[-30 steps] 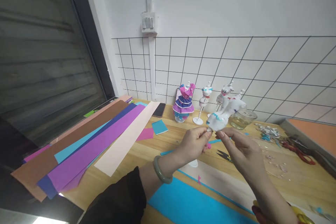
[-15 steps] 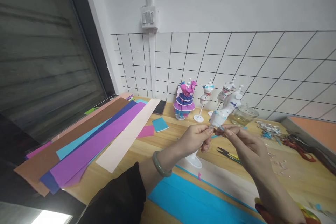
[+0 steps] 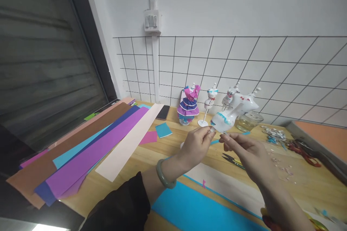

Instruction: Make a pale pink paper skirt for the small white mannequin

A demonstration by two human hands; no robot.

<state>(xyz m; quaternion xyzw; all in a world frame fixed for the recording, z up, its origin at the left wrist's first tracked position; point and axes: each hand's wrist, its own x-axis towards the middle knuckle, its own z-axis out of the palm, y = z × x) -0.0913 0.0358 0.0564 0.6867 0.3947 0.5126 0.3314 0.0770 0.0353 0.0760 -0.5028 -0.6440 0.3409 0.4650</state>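
A white miniature dress-form mannequin [image 3: 230, 115] hangs above the wooden tabletop [image 3: 175, 158], leaning so that its neck points to two o'clock and its hem to eight. The left hand [image 3: 199, 142], with a pale green bangle [image 3: 162, 175] at the wrist, pinches the form's lower end between thumb and forefinger. The right hand [image 3: 245, 148] brings its thumb and fingertips together just below the hem — whether they grip anything, I cannot tell. Taking the held form as the centre of the dial, a mannequin in a tiered ruffled dress [image 3: 188, 106] stands at nine o'clock, a blue-and-red-trimmed mannequin [image 3: 211, 101] at ten, and another mannequin [image 3: 230, 95] partly hidden at twelve. A glass vessel of yellowish liquid [image 3: 245, 124] sits at four, dark-bladed snips [image 3: 230, 159] lie at six, and a bright blue sheet [image 3: 195, 207] at seven. Long coloured strips [image 3: 94, 155] fan out at eight — brown, purple and cream among them.
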